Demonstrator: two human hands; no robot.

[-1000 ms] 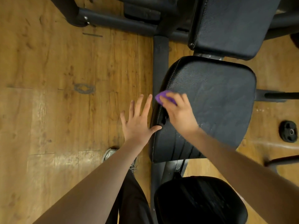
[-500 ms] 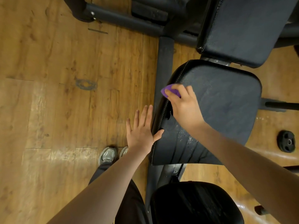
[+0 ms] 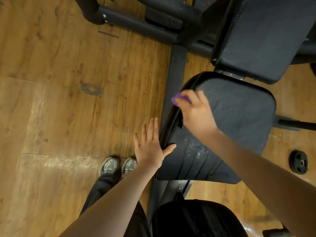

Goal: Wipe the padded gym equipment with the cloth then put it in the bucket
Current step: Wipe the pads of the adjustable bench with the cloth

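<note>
A gym: black padded seat pads on a steel machine frame, wood-plank floor, small weight plate lying loose.

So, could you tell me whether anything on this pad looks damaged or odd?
Yes: the seat pad has a small tear by its left seam, beside the right hand, and whitish specks on its creased front.

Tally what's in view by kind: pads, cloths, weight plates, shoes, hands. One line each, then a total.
Black pads: 3 (backrest pad, seat pad, lower pad)
Purple cloth: 1
Weight plate: 1
Shoes: 2
Hands: 2 (left hand, right hand)
Total: 9
</note>
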